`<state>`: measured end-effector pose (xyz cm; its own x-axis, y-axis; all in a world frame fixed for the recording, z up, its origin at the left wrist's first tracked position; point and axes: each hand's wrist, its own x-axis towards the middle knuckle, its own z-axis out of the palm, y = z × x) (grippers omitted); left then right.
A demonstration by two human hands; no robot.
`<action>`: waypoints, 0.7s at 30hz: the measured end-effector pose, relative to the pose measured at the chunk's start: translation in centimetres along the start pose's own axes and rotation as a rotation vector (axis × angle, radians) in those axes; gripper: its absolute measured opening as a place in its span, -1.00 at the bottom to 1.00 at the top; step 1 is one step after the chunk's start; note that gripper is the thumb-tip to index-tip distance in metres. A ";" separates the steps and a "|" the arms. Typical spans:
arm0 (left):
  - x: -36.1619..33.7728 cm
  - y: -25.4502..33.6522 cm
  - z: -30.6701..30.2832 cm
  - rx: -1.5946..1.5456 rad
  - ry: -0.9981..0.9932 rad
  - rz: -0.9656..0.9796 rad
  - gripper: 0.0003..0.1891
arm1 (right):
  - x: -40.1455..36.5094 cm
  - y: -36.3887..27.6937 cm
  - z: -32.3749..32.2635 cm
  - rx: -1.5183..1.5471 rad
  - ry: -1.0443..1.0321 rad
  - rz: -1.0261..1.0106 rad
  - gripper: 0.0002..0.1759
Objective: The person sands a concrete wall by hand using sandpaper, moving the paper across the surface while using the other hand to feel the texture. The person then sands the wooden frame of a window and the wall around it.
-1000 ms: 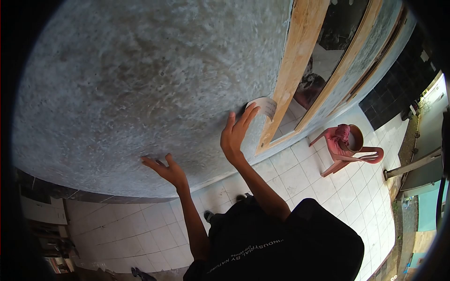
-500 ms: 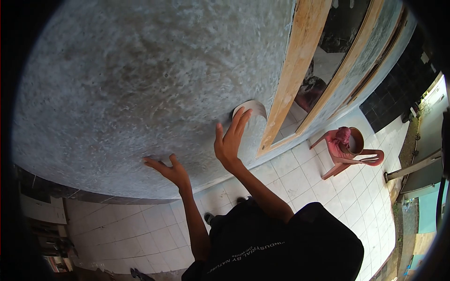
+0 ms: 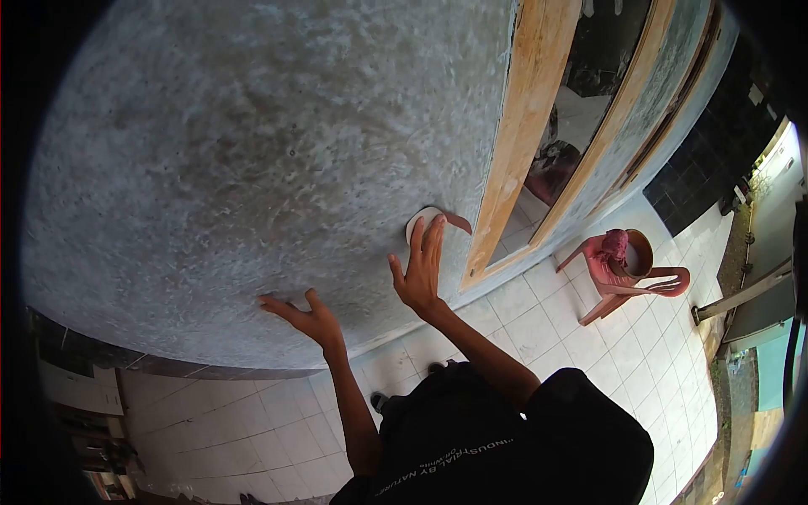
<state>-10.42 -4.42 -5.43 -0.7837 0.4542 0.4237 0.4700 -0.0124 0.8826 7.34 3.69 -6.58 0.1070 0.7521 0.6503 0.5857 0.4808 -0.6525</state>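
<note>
My right hand (image 3: 421, 273) presses a pale, curled piece of sandpaper (image 3: 418, 225) flat against the grey wall (image 3: 252, 151), fingers extended over it. One end of the sheet lifts and shows a brownish side. Lower and to the left, my left hand (image 3: 311, 320) rests its fingertips on the same wall, thumb and fingers apart, holding nothing. The wall surface is mottled, with lighter smears.
A wooden window frame (image 3: 526, 109) borders the wall on the right. On the white tiled floor (image 3: 522, 316) stands a pink plastic chair (image 3: 608, 282), bearing a bucket (image 3: 640, 252) and a reddish cloth (image 3: 615, 245). A pole (image 3: 741, 296) slants beyond.
My right hand has slid a little downward along the wall with the sandpaper, whose end now curls out to the right. My left hand stays nearly in place.
</note>
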 end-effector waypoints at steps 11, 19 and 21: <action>-0.7 1.0 -0.1 -0.013 -0.024 -0.014 -0.07 | 6.8 -0.2 -3.5 -0.024 0.182 -0.065 -0.16; -0.9 0.8 -0.2 0.003 -0.033 0.010 -0.09 | 9.1 1.3 -5.0 -0.126 0.181 -0.175 -0.11; -0.8 1.0 -0.2 0.003 -0.023 -0.006 -0.10 | 12.8 0.6 -6.9 -0.090 0.266 -0.187 -0.13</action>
<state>-9.40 -4.94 -4.82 -0.7770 0.4750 0.4131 0.4662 -0.0068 0.8846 14.58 10.49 4.02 0.1899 0.5051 0.8419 0.6826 0.5484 -0.4830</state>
